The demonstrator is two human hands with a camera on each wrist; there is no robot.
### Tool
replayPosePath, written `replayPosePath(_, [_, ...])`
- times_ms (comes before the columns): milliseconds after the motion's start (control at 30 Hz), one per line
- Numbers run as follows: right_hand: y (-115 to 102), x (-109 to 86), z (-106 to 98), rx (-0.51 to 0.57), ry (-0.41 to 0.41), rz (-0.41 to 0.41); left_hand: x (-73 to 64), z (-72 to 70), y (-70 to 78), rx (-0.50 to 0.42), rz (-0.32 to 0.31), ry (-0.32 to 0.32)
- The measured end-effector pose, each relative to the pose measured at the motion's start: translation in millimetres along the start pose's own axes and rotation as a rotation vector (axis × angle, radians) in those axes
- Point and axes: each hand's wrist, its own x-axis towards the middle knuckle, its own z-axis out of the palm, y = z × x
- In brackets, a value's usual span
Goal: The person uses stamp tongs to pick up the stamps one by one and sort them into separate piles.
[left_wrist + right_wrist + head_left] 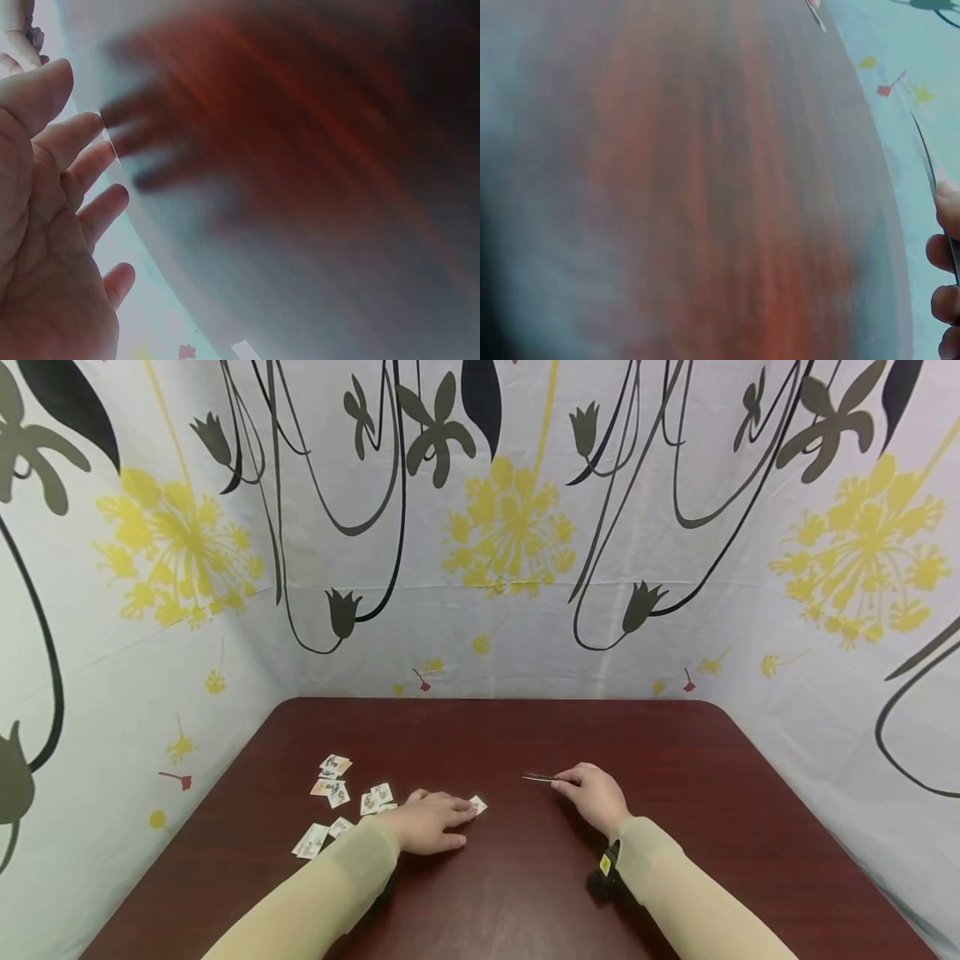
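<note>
My left hand [426, 823] is stretched low over the table, its fingertips on a small white printed card [480, 805]. In the left wrist view the palm of this left hand [45, 225] shows with fingers spread and loosely bent; a thin pale edge of the card lies at two fingertips. To the right, my right hand [602, 799] pinches slim metal tweezers [538, 777] between thumb and fingers, their tips pointing left toward the card. The right wrist view shows the tweezers [922, 146] rising from the curled fingers, with nothing between the tips.
Several small printed cards lie in loose groups on the left: a far group [334, 766], one below it [331, 790], one beside my left hand [376, 797] and a near one [311, 841]. The dark red table [495, 735] has a patterned curtain [480, 643] around it.
</note>
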Motion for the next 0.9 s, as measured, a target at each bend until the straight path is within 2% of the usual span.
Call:
replayPosePath(233, [-11,-11.7,5,0.003,-0.017,-0.047,2.1,0.0,6.5,0.007,0.033,-0.016])
replayPosePath(600, [-22,-21.0,9,-0.042,-0.037,-0.041,7.2,1.6,15.4,0.027,0.06,-0.023])
replayPosePath(900, [-22,-24.5,13,-0.062,-0.03,-0.029,10.9,4.2,15.6,0.045,0.071,-0.036])
